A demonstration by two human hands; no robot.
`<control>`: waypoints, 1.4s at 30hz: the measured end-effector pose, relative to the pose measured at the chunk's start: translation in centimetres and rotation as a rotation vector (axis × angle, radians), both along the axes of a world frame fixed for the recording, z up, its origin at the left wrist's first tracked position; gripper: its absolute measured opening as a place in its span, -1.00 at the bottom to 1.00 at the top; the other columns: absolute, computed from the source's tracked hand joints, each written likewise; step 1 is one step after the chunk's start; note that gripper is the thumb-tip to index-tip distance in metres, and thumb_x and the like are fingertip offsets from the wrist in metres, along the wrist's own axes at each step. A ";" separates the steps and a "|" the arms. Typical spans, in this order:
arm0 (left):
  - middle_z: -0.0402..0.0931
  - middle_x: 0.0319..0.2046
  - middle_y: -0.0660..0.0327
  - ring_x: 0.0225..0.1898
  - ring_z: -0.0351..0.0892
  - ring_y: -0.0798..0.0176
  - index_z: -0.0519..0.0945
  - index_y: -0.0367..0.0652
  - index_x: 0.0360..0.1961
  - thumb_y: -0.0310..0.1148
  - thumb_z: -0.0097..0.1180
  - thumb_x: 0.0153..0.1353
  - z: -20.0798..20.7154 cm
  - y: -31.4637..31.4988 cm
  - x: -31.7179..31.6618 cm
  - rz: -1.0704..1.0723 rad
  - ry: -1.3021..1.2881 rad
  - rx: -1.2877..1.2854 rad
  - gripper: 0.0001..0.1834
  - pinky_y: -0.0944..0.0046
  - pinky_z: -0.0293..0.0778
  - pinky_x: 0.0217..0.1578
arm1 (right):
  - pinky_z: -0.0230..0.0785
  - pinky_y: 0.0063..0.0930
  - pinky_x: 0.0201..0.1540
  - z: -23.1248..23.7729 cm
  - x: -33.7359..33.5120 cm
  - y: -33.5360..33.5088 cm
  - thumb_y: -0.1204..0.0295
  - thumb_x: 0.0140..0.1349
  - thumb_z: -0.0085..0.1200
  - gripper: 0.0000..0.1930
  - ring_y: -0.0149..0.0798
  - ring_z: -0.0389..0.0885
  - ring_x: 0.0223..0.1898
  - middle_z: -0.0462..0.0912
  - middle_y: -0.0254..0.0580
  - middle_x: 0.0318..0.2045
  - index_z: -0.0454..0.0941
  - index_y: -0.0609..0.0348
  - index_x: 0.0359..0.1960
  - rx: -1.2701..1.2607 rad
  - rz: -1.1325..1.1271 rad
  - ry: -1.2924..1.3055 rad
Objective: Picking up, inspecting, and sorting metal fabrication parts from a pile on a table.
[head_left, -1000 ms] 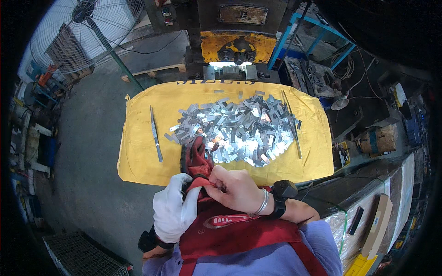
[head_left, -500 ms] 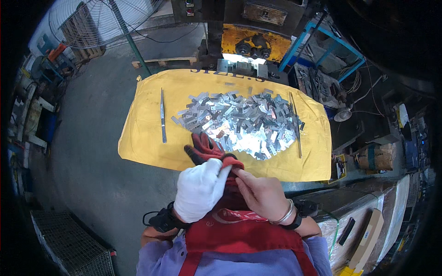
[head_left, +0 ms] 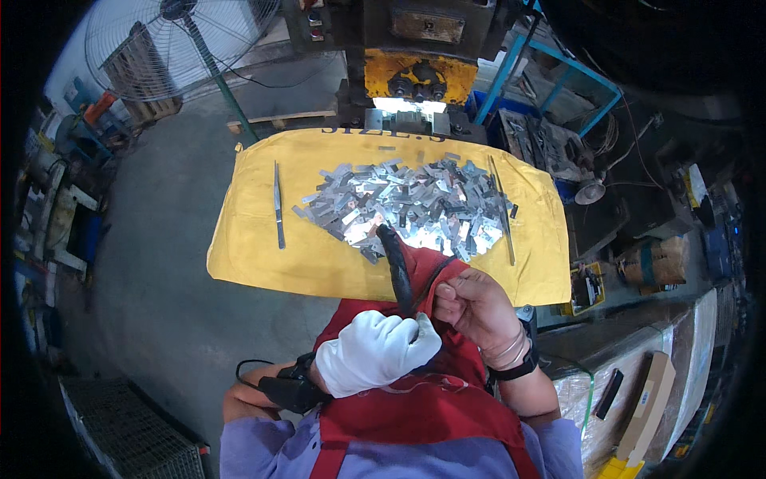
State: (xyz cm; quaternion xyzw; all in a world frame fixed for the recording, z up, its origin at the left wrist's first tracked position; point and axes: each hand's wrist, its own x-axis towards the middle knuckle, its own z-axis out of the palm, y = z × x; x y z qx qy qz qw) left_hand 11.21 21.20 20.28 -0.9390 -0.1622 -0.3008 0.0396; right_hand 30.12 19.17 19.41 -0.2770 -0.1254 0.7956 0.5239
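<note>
Between my hands is a red work glove with black parts (head_left: pixel 427 263), its upper end overlapping the near edge of a heap of small flat metal pieces (head_left: pixel 415 195). My left hand (head_left: pixel 375 353), in a white glove, is closed and pinches the lower edge of the red glove. My bare right hand (head_left: pixel 477 307) is closed on the red glove's right side, with bracelets and a black band at the wrist. Under the metal heap lies a yellow sheet (head_left: pixel 247 231). On it, left of the heap, rests a slim pair of metal tweezers (head_left: pixel 278 207).
A second thin metal tool (head_left: pixel 503 215) lies right of the heap. Beyond the sheet stands a dark machine with a yellow block (head_left: pixel 419 76). A large fan (head_left: pixel 179 48) is at the far left, a wire cage (head_left: pixel 132 427) at the near left, and a wrapped stack (head_left: pixel 630 359) at the near right.
The red glove has turned from spread toward the left to pointing away from me. My right hand has moved up and to the right; my left hand has shifted slightly right.
</note>
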 end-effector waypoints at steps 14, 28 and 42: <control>0.16 -0.74 0.42 -0.72 0.23 0.46 0.48 -0.14 -0.47 -0.46 0.11 -0.18 -0.4 0.8 3.2 -0.142 -0.154 0.085 -0.84 0.38 0.06 -0.69 | 0.10 -0.40 0.19 -5.5 0.2 3.2 0.33 0.08 0.11 -0.45 -0.19 0.29 0.16 0.34 -0.10 0.13 0.29 0.16 0.14 0.772 0.089 -1.191; 0.40 -0.61 0.29 -0.64 0.40 0.27 0.54 -0.15 -0.37 -0.46 0.19 -0.17 -1.2 3.0 2.5 -0.204 -0.364 -0.208 -0.76 0.25 0.26 -0.62 | 0.13 -0.43 0.19 2.3 -5.5 11.6 0.52 0.19 0.02 -0.41 -0.21 0.22 0.23 0.29 -0.02 0.16 0.08 0.25 0.25 0.775 -0.493 -0.801; 0.45 -0.56 0.15 -0.60 0.47 0.11 0.52 -0.24 -0.35 -0.46 0.28 -0.10 0.4 5.4 3.1 0.010 -0.437 -0.389 -0.74 0.21 0.35 -0.64 | -0.11 0.18 0.19 0.5 -2.4 12.4 0.16 0.09 0.02 -0.50 0.03 0.40 0.00 0.48 -0.02 -0.11 0.35 0.05 0.07 0.659 0.089 -2.451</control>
